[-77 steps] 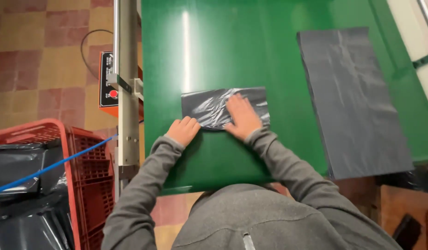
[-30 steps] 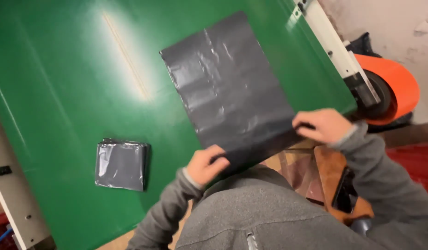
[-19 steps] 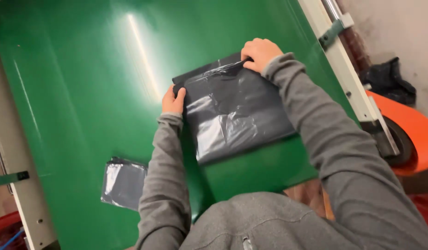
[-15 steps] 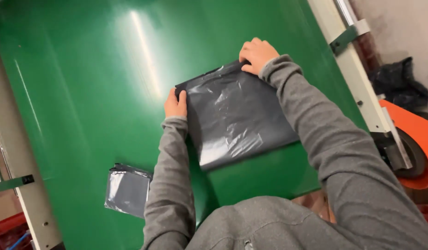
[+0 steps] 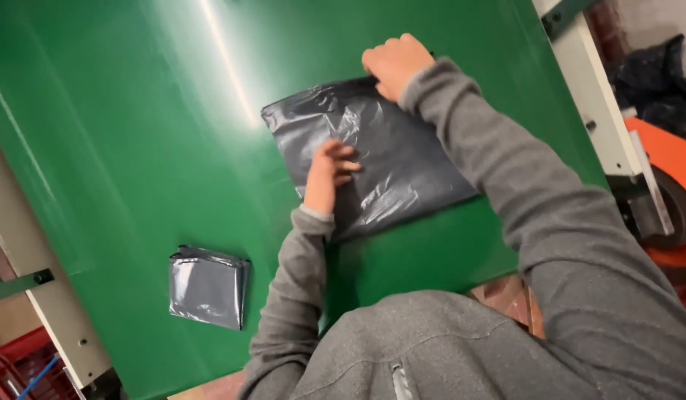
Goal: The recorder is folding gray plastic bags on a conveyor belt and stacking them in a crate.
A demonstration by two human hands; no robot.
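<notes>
Two dark grey plastic bags are seen on the green counter (image 5: 120, 148). The larger bag (image 5: 387, 159), crinkled and partly folded, is spread near the counter's right edge. It is pressed down flat by the left hand (image 5: 329, 169), fingers extended, while its far edge is pinched by the curled right hand (image 5: 395, 63). The small folded bag (image 5: 207, 286) is placed near the counter's near-left corner.

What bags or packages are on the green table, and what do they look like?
Dark grey plastic bag: middle of the green table, flat, shiny, crinkled; left hand rests on it, right hand grips its far corner.
Folded grey bag: near left edge, small squarish packet.
No labels, signs or screens.
</notes>
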